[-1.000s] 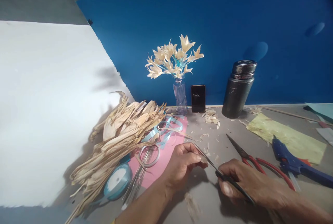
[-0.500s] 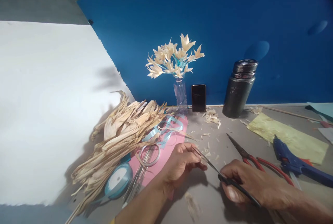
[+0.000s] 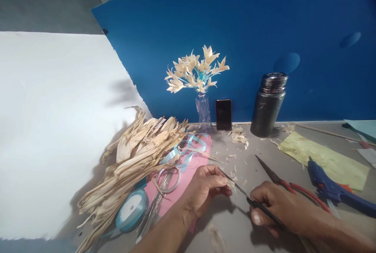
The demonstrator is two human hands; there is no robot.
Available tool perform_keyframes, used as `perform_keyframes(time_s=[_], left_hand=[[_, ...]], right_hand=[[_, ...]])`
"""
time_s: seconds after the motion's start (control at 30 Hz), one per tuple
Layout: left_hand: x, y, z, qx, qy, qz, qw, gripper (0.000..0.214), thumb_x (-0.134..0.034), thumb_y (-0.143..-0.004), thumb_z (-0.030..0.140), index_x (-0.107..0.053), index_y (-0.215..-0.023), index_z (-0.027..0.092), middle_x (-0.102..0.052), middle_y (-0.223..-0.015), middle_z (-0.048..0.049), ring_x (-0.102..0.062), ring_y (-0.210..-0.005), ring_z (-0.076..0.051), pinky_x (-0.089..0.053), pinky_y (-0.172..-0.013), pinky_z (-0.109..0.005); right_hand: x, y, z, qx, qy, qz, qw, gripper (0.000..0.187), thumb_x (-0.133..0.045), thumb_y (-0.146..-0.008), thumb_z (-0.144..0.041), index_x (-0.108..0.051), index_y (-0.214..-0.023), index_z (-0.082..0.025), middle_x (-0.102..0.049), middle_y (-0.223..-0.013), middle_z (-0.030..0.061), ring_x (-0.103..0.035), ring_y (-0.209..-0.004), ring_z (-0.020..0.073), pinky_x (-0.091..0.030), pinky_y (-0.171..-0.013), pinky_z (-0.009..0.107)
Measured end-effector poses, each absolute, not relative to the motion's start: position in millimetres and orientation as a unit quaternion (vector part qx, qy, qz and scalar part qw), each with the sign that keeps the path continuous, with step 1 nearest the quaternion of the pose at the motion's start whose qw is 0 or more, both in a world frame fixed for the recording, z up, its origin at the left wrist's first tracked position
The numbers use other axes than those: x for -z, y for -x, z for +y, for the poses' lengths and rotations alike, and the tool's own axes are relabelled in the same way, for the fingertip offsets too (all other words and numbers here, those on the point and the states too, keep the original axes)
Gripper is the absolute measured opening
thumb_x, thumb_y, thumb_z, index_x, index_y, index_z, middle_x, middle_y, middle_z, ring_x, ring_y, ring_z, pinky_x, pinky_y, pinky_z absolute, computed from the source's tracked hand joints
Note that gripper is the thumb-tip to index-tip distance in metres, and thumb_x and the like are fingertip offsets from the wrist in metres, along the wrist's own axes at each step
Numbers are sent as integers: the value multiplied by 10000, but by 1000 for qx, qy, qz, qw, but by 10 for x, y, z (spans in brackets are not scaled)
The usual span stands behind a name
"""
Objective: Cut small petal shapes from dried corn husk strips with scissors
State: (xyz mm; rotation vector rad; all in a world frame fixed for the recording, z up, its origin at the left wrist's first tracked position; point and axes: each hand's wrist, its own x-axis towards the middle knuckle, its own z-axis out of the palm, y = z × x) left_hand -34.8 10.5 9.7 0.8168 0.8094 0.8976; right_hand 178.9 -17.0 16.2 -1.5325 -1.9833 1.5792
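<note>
My right hand (image 3: pixel 272 208) is closed round the black handle of slim scissors (image 3: pixel 260 205), seen edge-on, so I cannot tell how far the blades are apart. Their thin blades slant up and left to the fingertips of my left hand (image 3: pixel 207 186). That hand pinches a small pale piece of dried husk (image 3: pixel 231 185) beside the blade; its fingers partly cover it. To the left lies a large bundle of dried corn husks (image 3: pixel 138 155). Behind the hands, pale husk flowers (image 3: pixel 194 69) stand in a clear bottle (image 3: pixel 203 110).
Red-handled scissors (image 3: pixel 277 178) and a blue glue gun (image 3: pixel 326 182) lie at right, near yellow paper (image 3: pixel 346 167). A dark flask (image 3: pixel 268 106) and a phone (image 3: pixel 223 114) stand behind. Blue ribbon (image 3: pixel 132 210), metal wires (image 3: pixel 152 210) and pink paper (image 3: pixel 190 182) lie left. Husk scraps (image 3: pixel 239 135) are scattered.
The whole view has shifted slightly, with the background lower in the picture. Both hands keep nearly the same pose, the scissors still at the left fingertips.
</note>
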Motion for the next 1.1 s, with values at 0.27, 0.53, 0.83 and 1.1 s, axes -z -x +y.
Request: perform_keyframes(time_s=[0.27,0.53,0.83,1.1], left_hand=[[-72,270,71,-498,-305,342,736,208,-797,-666,222,-599,-673,158,-686,-681,-42,-635,-633,-143,-465,-639,-257],[-111,299,74,-496,-332,342,726,76,-684,-619,159,-609,-619,150,-652,-616,-31,-634,-587,-167,-477,-624,-295],[-139,334,100,-476,-349,349,728,89,-682,-598,161,-594,-603,153,-644,-612,-22,-613,-544,-156,-481,-606,-303],[-181,337,91,-465,-360,358,725,72,-673,-590,163,-605,-608,143,-639,-603,-28,-633,-566,-168,-488,-629,-306]], right_hand=[[-9,-1693,-240,-509,450,-707,196,610,-416,-852,-788,-573,-729,-211,-673,-774,62,-605,-717,220,-460,-646,288],[47,-1662,-258,-559,397,-707,173,658,-433,-848,-803,-516,-614,-193,-600,-601,31,-539,-578,161,-369,-543,242],[163,-1694,-222,-566,409,-695,169,647,-516,-801,-801,-469,-567,-200,-515,-486,-8,-413,-475,116,-265,-476,236],[54,-1695,-258,-558,408,-705,156,589,-535,-845,-738,-481,-610,-200,-584,-574,8,-493,-561,145,-324,-531,240]])
